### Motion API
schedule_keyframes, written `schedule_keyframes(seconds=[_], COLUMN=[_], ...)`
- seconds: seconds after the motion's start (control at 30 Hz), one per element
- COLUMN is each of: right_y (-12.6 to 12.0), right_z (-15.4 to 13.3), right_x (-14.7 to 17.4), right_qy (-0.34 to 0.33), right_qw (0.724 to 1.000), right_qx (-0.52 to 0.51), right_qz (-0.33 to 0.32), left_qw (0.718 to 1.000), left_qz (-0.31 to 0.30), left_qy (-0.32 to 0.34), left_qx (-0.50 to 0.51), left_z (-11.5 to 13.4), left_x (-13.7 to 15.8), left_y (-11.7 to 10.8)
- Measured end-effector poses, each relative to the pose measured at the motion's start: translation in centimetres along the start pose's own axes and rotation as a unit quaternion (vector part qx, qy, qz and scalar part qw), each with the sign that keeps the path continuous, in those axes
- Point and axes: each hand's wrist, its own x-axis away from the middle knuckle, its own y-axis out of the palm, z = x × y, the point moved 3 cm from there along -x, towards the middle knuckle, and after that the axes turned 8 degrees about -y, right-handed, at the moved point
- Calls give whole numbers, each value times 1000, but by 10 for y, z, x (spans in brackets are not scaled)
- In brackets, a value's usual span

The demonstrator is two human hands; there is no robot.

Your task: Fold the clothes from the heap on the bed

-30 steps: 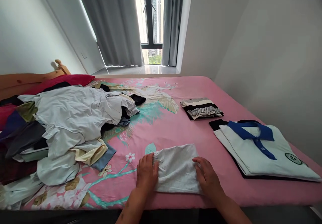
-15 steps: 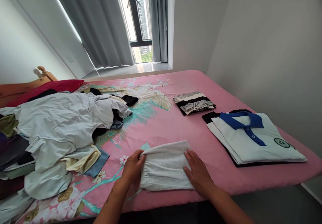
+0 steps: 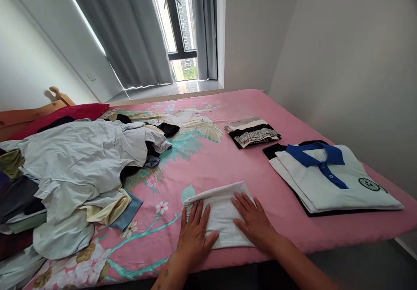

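Observation:
A folded light-grey garment (image 3: pixel 224 214) lies near the bed's front edge, its exact kind hard to make out. My left hand (image 3: pixel 195 233) rests flat over its left side, fingers spread and covering that edge. On the right side, my right hand (image 3: pixel 252 220) also presses flat with its fingers apart. Neither hand grips the cloth. To the right sits a folded white polo shirt (image 3: pixel 339 190) with a blue collar, lying over black cloth. Farther back is a folded black-and-cream striped garment (image 3: pixel 252 133).
A loose heap of clothes (image 3: pixel 87 151), mostly white, covers the left of the bed. The pink floral bedsheet (image 3: pixel 195 168) lies beneath everything. Behind the heap are a red pillow (image 3: pixel 94 111) and a wooden headboard (image 3: pixel 32 110). Grey curtains (image 3: pixel 130 34) hang by the window.
My left hand has let go of the garment's left edge and moved right, now flat on top of it. My right hand has shifted slightly left, onto the cloth.

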Motion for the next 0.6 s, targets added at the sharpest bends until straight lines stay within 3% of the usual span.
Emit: schedule_keyframes(seconds=[0.07,0.17,0.27,0.37,0.6], right_y=[-6,-22,-29,-31,-36], right_z=[16,44,67,79,71], right_x=[0,-13,-39,-61,-69], right_qy=[40,149,224,259,258], right_qw=[996,965,935,914,876], right_qx=[-57,-187,-268,-313,-398], right_qz=[53,111,66,1,-91], left_qw=[999,996,983,966,947], left_qz=[-9,-16,-113,-206,-280], left_qy=[-27,-75,-124,-135,-150], left_qx=[21,54,70,78,49], left_z=[-15,-32,-44,-56,-67], left_x=[-1,-16,-42,-68,-107], left_y=[0,-13,-24,-28,-26])
